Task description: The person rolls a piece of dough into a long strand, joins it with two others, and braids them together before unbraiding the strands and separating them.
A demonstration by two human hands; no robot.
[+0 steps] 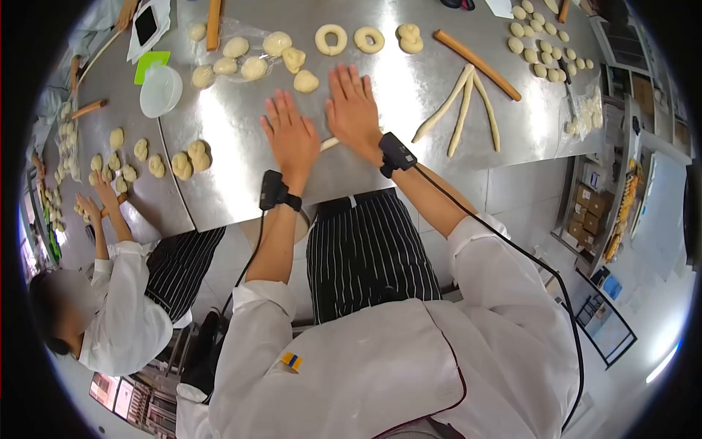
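Bakery kitchen, steel worktable [380, 157], shaped dough pieces [245, 58], rolling pin [477, 64], striped aprons [369, 252]

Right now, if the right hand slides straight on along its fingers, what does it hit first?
Probably the dough ring: the right hand lies flat, fingers aimed at it. The dough ball sits just left of that line, so a graze is possible.

Both hands lay flat, palms down with fingers spread, on the steel tabletop [409, 95]. The left hand [292, 137] and right hand [353, 110] pressed on a thin dough strand [330, 143], which showed between them. Just right of them lay three dough ropes [464, 110], joined at the top, beside a wooden rolling pin [477, 64]. Two dough rings [331, 39] sat beyond the hands. At the left, a co-worker's hand [91, 208] touched small dough pieces.
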